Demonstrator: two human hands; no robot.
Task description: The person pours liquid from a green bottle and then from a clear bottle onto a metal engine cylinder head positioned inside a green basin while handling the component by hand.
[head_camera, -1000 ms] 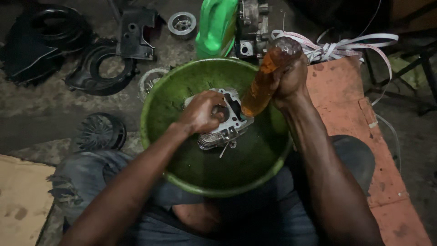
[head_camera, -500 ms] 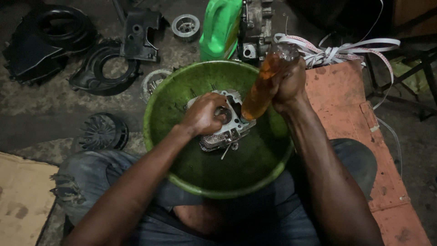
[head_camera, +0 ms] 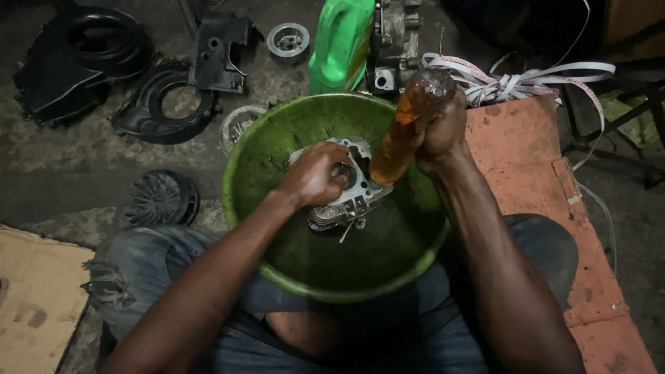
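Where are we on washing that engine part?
Done: metal engine part sits in the green basin. In hand: left hand grips it; right hand tips a bottle of amber liquid over it. Left: black covers lie on the floor.

Two containers show here, with no signs or screens. In my right grip [head_camera: 443, 128] I hold a clear plastic bottle [head_camera: 405, 131] of amber liquid, slim and round, tipped with its neck down over the inside of the green basin [head_camera: 249, 166]. It carries no label that I can make out. On the floor just beyond the basin's far rim stands a bright green plastic jug [head_camera: 341, 41], squarish and tall, its top cut off by the edge of the view. Any label on it is too dim to tell. At my lower left lies a flat piece of brown cardboard [head_camera: 34, 298] on the floor.
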